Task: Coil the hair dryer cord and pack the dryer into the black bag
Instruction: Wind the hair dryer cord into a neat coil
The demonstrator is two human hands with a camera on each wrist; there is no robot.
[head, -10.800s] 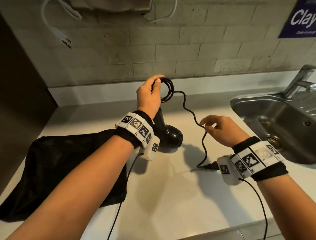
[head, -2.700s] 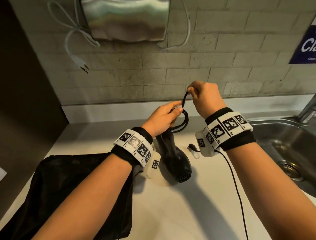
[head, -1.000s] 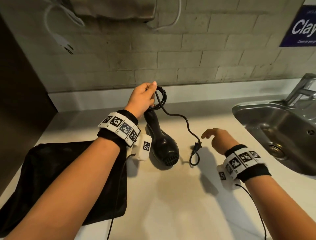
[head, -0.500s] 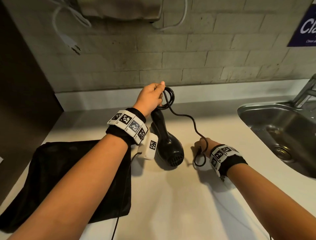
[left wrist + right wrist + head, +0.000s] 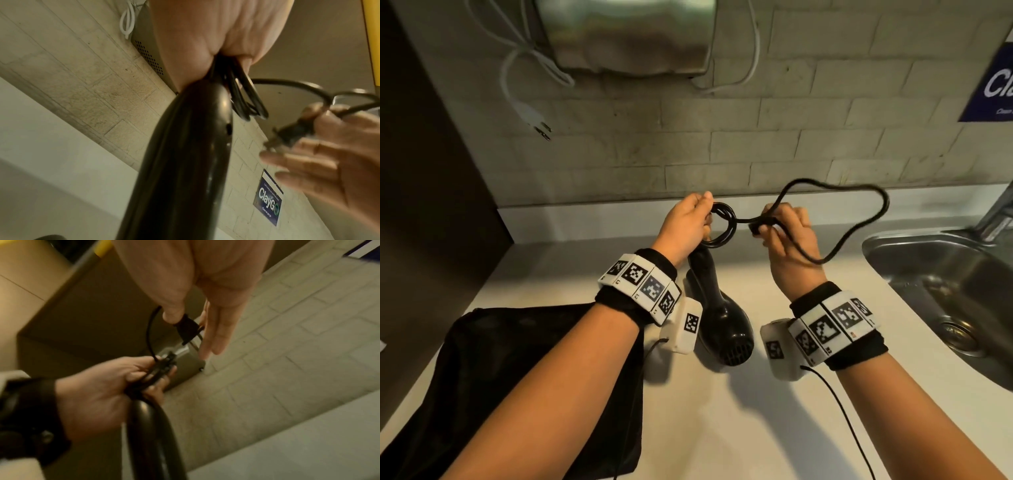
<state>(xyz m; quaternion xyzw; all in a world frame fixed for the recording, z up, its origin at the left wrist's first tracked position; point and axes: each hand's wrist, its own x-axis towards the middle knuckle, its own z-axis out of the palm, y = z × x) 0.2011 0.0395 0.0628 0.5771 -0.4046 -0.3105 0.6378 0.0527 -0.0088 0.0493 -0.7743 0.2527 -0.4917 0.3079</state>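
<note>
My left hand (image 5: 686, 222) is clamped around the finished coil (image 5: 722, 224) at the top of the handle, so the hair dryer (image 5: 717, 310) hangs from that grip with its barrel down near the counter (image 5: 722, 428). My right hand (image 5: 789, 245) pinches the plug (image 5: 294, 132) between thumb and first fingers, the other fingers held out straight. Between my hands the last free stretch of cord (image 5: 859, 219) bows out in one springy loop toward the sink (image 5: 941, 274). This cord is stiff rubber: it keeps its curve and wants to spring open, so I judge the coil has to stay squeezed where the turns cross, right against the handle end, until the plug end is tucked. The dryer itself feels like a light, smooth plastic thing, slick on the barrel; the handle is the sound place to carry it. The plug's prongs are hard and could snag mesh. The black bag (image 5: 517, 377) lies flat on the counter under my left forearm; from here I can't quite tell where its mouth is, so it will likely need opening by feel before the dryer goes in.
</note>
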